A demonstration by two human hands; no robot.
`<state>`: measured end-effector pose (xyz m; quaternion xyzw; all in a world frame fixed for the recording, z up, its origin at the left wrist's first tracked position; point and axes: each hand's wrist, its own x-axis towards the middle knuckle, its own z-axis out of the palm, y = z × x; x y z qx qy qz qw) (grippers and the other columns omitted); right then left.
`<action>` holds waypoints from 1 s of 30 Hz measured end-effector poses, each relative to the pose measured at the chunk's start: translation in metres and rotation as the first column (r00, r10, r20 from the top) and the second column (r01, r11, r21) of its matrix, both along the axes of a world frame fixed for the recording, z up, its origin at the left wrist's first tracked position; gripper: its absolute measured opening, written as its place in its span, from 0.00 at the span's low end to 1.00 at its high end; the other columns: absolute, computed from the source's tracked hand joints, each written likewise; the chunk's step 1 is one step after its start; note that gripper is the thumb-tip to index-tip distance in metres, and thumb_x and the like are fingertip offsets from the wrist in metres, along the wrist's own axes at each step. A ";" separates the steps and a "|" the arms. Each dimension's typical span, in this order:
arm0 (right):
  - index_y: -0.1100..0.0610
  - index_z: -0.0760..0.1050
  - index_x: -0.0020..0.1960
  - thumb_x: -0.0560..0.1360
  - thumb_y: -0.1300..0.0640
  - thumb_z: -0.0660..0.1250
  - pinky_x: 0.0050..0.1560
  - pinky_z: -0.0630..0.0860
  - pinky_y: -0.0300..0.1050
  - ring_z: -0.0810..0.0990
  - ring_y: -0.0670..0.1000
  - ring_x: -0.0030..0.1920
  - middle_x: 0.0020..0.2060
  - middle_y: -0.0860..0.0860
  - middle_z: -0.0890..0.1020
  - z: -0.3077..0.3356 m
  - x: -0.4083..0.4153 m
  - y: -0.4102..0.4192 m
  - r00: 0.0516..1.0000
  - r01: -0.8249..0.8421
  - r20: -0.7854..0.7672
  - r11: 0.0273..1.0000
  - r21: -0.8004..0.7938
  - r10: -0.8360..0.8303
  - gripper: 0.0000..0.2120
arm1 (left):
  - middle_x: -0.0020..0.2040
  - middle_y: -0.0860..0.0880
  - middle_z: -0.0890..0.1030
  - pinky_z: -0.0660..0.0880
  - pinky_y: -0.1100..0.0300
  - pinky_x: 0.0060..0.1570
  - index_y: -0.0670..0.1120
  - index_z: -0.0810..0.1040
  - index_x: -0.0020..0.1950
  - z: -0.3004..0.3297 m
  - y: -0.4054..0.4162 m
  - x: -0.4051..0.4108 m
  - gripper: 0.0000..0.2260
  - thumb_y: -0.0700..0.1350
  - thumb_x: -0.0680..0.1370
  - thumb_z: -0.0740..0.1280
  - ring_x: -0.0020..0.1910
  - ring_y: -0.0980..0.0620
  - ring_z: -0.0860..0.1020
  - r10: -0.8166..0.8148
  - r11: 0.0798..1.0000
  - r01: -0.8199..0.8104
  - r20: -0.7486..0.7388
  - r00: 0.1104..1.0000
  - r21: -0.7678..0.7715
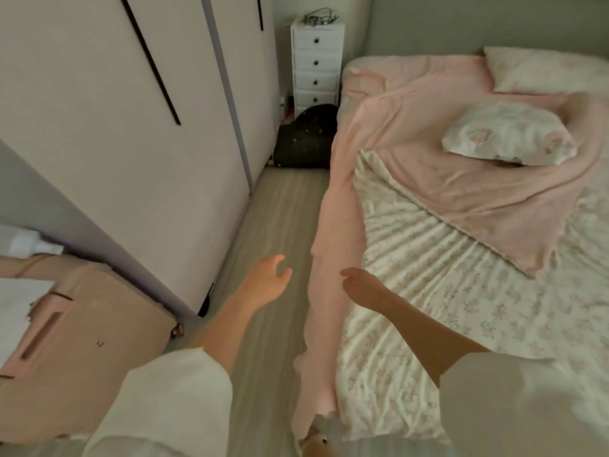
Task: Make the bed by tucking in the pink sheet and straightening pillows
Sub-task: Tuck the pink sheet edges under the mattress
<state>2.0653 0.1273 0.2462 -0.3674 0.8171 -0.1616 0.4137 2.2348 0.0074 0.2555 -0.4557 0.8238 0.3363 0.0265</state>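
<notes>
The pink sheet [438, 153] lies rumpled across the upper bed, and its edge hangs down the bed's left side towards the floor. A floral cover [461, 308] shows on the near part of the bed. One floral pillow [507, 136] sits askew on the pink sheet, and a second pillow [543, 70] lies by the headboard. My left hand [267, 282] hovers over the floor beside the bed with relaxed fingers and holds nothing. My right hand [362, 285] is stretched out above the bed's left edge, fingers loose, close to the hanging pink edge.
A tall wardrobe [131, 143] stands on the left, leaving a narrow strip of floor [276, 225] beside the bed. A white drawer unit [316, 64] and a dark bag [306, 140] sit at the far end. A cardboard box [82, 341] is near left.
</notes>
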 end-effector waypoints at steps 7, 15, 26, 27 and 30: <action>0.60 0.66 0.71 0.80 0.61 0.55 0.68 0.63 0.46 0.68 0.58 0.69 0.69 0.59 0.70 0.020 -0.038 -0.088 0.992 0.104 -0.067 0.990 -0.099 -0.111 0.20 | 0.72 0.42 0.65 0.61 0.57 0.69 0.44 0.63 0.73 0.029 -0.093 -0.044 0.21 0.49 0.81 0.58 0.71 0.47 0.65 -0.076 0.997 0.074 -0.051 0.996 -0.033; 0.60 0.66 0.71 0.80 0.61 0.55 0.68 0.63 0.45 0.68 0.57 0.69 0.69 0.58 0.69 0.035 -0.109 -0.193 0.964 0.258 -0.032 0.958 -0.127 -0.264 0.20 | 0.74 0.46 0.62 0.62 0.54 0.69 0.47 0.60 0.75 0.064 -0.214 -0.130 0.22 0.50 0.81 0.56 0.72 0.49 0.63 -0.226 0.974 0.225 -0.031 0.974 -0.027; 0.59 0.68 0.69 0.78 0.61 0.55 0.64 0.68 0.45 0.74 0.53 0.60 0.60 0.54 0.76 0.048 -0.215 -0.282 0.866 0.483 -0.079 0.868 -0.115 -0.493 0.19 | 0.72 0.47 0.65 0.66 0.58 0.64 0.47 0.63 0.73 0.077 -0.334 -0.276 0.20 0.50 0.81 0.57 0.69 0.50 0.67 -0.421 0.907 0.420 -0.067 0.904 -0.031; 0.59 0.69 0.69 0.78 0.61 0.55 0.63 0.69 0.45 0.75 0.54 0.60 0.60 0.55 0.76 0.048 -0.224 -0.287 0.854 0.504 -0.081 0.855 -0.120 -0.514 0.19 | 0.68 0.48 0.68 0.66 0.61 0.58 0.47 0.65 0.71 0.077 -0.342 -0.288 0.18 0.49 0.81 0.57 0.65 0.51 0.70 -0.444 0.896 0.442 -0.074 0.893 -0.037; 0.61 0.69 0.68 0.79 0.62 0.55 0.46 0.71 0.37 0.76 0.52 0.49 0.50 0.53 0.76 0.048 -0.252 -0.310 0.802 0.582 -0.073 0.802 -0.132 -0.593 0.19 | 0.44 0.57 0.69 0.65 0.66 0.40 0.52 0.70 0.52 0.068 -0.378 -0.331 0.04 0.47 0.81 0.57 0.41 0.61 0.69 -0.510 0.860 0.509 -0.098 0.854 -0.040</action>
